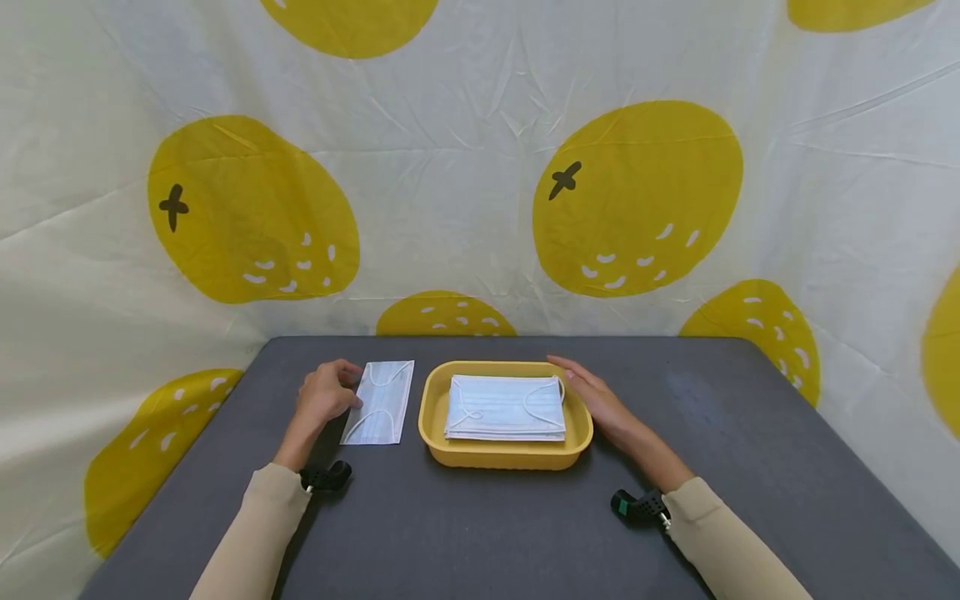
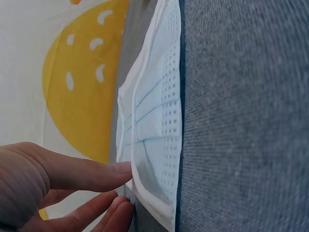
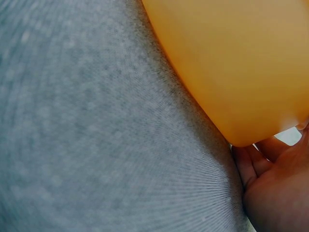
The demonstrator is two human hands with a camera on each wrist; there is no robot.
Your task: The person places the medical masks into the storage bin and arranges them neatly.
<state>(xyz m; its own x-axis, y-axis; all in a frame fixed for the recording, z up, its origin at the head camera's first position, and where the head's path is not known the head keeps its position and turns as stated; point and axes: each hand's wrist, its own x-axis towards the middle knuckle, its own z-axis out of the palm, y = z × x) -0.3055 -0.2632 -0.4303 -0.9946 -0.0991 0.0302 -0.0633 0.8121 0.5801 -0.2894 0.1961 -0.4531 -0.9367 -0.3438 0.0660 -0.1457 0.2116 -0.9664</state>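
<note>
A pale blue face mask (image 1: 381, 402) with white ear loops lies on the dark table at the left. At its left edge is my left hand (image 1: 324, 397), thumb and index finger spread apart along that side. Seen from the left wrist, the thumb (image 2: 91, 175) tip meets the edge by an ear loop, and the other fingers bend just below it. A yellow tray (image 1: 504, 456) holds a stack of similar masks (image 1: 506, 407). Against the tray's right side rests my right hand (image 1: 600, 404), its fingers extended along the rim; the right wrist view partly hides them behind the tray wall.
The grey table (image 1: 465, 533) reaches back to a white curtain (image 1: 450, 217) printed with yellow fruit. A narrow strip of table separates the single mask from the tray. Black wrist cameras (image 1: 636, 507) sit at both cuffs.
</note>
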